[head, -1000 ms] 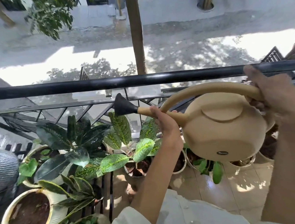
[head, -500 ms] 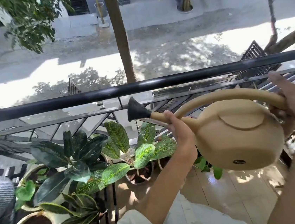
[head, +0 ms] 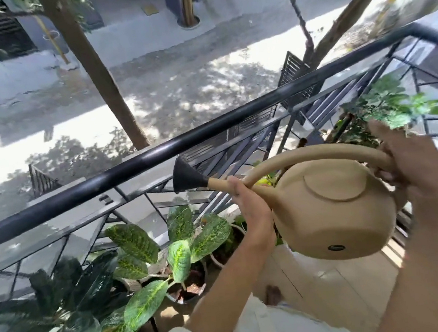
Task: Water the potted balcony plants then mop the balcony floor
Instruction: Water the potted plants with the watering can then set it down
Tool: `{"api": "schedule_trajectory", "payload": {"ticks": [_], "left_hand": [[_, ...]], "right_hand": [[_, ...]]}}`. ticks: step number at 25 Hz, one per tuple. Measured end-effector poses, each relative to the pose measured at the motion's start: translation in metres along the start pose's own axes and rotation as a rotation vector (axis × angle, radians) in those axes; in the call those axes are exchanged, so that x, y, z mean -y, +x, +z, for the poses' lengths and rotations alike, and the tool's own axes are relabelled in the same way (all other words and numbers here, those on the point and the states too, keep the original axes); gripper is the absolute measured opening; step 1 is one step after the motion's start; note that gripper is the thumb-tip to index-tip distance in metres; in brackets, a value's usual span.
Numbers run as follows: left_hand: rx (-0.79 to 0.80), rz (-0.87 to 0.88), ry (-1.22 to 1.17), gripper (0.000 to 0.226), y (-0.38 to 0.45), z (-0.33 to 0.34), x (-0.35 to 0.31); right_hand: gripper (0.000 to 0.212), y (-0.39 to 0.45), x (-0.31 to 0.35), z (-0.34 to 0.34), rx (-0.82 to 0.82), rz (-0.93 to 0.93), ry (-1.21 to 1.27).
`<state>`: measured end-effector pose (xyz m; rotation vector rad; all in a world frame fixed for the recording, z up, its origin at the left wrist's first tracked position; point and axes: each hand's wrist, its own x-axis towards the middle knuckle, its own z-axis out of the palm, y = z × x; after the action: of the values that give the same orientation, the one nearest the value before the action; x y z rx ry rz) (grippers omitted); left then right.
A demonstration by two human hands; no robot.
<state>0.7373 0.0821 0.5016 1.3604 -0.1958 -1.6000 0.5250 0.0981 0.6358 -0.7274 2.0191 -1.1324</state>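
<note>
The tan watering can [head: 331, 207] hangs in the air just inside the black railing [head: 156, 152], above the tiled balcony floor [head: 335, 283] and beside the row of potted plants [head: 178, 252] along the railing edge. The right hand [head: 415, 170] grips the back of the long arched handle, fingers [head: 384, 174] curled round it, while the left hand [head: 249, 206] holds the base of the spout behind the black rose [head: 187, 177]. The can looks like rigid moulded plastic, smooth and likely slippery if wet; with water inside it would be bottom-heavy and would slosh, so two holds seem sensible: the handle takes the weight, the spout steers the pour. How full it is cannot be told. The thin spout is probably the weakest part, better guided than lifted by.
</note>
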Motion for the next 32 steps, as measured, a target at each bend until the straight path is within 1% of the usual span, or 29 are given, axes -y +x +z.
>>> {"api": "schedule_trajectory", "payload": {"ticks": [4,8,10,12,14,19,23,27,32], "left_hand": [[-0.015,-0.062,-0.02,0.088,-0.004,0.032,0.027],[-0.061,-0.088,-0.044,0.073,-0.001,0.063,0.066],[-0.047,-0.103,-0.066,0.077,-0.005,0.081,0.079],[-0.042,-0.101,-0.128,0.079,-0.004,0.101,0.09],[-0.06,-0.067,-0.167,0.076,0.0,0.12,0.098],[-0.099,-0.045,-0.227,0.081,0.009,0.146,0.101],[-0.157,-0.027,-0.257,0.089,0.017,0.154,0.096],[-0.16,-0.028,-0.302,0.091,0.02,0.162,0.092],[-0.181,0.003,-0.344,0.087,0.026,0.167,0.094]], "right_hand": [[0.07,0.031,-0.011,-0.032,-0.048,0.033,-0.022],[0.074,0.071,-0.018,-0.061,-0.022,0.069,-0.069],[0.075,0.09,-0.014,-0.073,-0.007,0.082,-0.092],[0.084,0.107,-0.008,-0.083,0.012,0.074,-0.116],[0.091,0.122,-0.002,-0.09,0.061,0.056,-0.158],[0.077,0.149,0.007,-0.09,0.112,0.014,-0.181],[0.072,0.161,0.018,-0.08,0.166,-0.025,-0.187],[0.072,0.175,0.026,-0.073,0.201,-0.061,-0.168],[0.075,0.196,0.032,-0.063,0.26,-0.067,-0.183]]}}
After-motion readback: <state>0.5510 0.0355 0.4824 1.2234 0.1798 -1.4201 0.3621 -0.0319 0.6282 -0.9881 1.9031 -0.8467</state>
